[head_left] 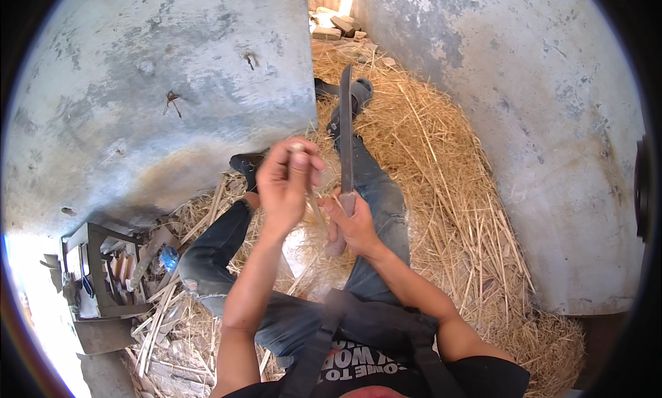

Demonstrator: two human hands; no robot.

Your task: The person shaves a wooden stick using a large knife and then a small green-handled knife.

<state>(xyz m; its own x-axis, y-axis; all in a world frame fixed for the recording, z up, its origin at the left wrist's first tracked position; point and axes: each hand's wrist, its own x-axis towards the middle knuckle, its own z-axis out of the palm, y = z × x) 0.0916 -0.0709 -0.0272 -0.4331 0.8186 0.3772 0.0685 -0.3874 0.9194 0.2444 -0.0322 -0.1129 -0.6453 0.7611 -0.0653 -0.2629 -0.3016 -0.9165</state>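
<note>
My right hand (360, 227) is closed around the light, worn handle of a machete (346, 136). Its long dark blade points up and away from me, above my outstretched leg. To the left, my left hand (281, 191) is raised, with thumb and fingers pinched on a thin pale stick (315, 208). One end of the stick shows at the fingertips; the rest slants down toward my right hand, partly hidden by the fingers. Whether the stick touches the right hand or the machete handle, I cannot tell.
Loose straw (441, 164) covers the floor around my legs. Grey weathered walls (165, 74) rise on both sides. At the lower left stands a dark wooden frame (103, 274) with odds and ends, beside a blue crumpled plastic piece (168, 258). Bricks (331, 33) lie at the far gap.
</note>
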